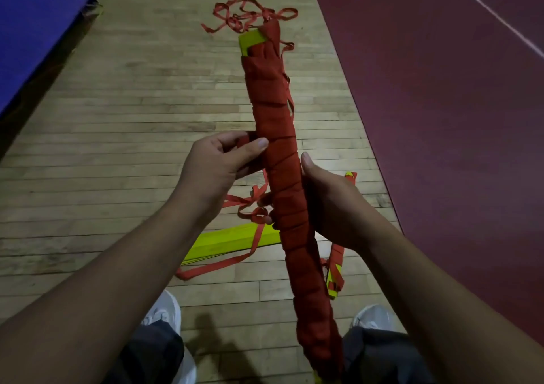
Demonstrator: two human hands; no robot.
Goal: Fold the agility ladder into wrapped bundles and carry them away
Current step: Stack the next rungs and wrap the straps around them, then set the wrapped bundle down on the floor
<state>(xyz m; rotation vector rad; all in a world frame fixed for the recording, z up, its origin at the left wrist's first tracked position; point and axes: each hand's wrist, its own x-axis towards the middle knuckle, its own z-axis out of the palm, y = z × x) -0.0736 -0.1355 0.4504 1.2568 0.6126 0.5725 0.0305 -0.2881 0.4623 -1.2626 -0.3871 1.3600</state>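
Left hand (pixel 226 163): fingers curled, thumb on wrapped bundle (pixel 279 136), apparently pinching red strap (pixel 243 141) at left edge. Risk: wraps loosening on slackened pinch. Lower, yellow rung stack (pixel 232 242) on floor (pixel 117 148), strap trailing near shoes (pixel 164 310); trip or snag hazard. Bundle held above floor, pointing away; loose strap tangle (pixel 253 15) beyond far end, liable to catch. Right hand (pixel 332 207): curled round bundle's middle from right; risk of bundle sliding on weak grip

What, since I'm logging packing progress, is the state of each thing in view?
Wrapped bundle: held up, red strap wound along most, yellow far end bare.
Loose strap: tangled on the floor past that end.
Yellow rung stack: on the floor, unwrapped.
Left hand: pinches the bundle's edge.
Right hand: grips the bundle.
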